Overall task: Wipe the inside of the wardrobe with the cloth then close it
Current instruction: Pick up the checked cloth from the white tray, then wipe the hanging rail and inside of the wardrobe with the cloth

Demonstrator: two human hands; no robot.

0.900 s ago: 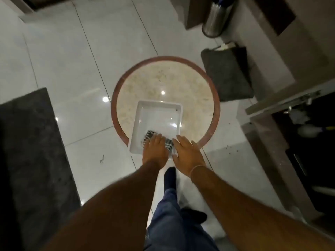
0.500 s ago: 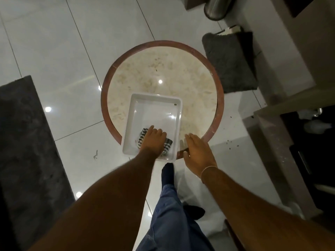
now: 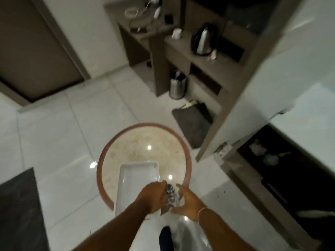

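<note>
My left hand (image 3: 153, 196) grips a black-and-white checked cloth (image 3: 170, 193), lifted just past the near right corner of a white tray (image 3: 134, 176). My right hand (image 3: 188, 202) is beside the cloth with fingers spread and curled toward it, touching its right side. The tray sits on a round marble table (image 3: 145, 147) with a reddish rim. At the right the wardrobe stands open: its pale door (image 3: 272, 73) swings out above the table, and the dark interior (image 3: 293, 171) shows below it with a few small items inside.
A steel bin (image 3: 177, 86) and a dark grey mat (image 3: 192, 122) lie on the tiled floor behind the table. A kettle (image 3: 204, 39) stands on a shelf unit. A dark rug (image 3: 20, 211) covers the floor at left. My foot (image 3: 165, 234) is below the hands.
My left hand has lifted the cloth out of the tray and moved it right. My right hand came in to meet it. The view has tilted up, showing the shelves and wardrobe door.
</note>
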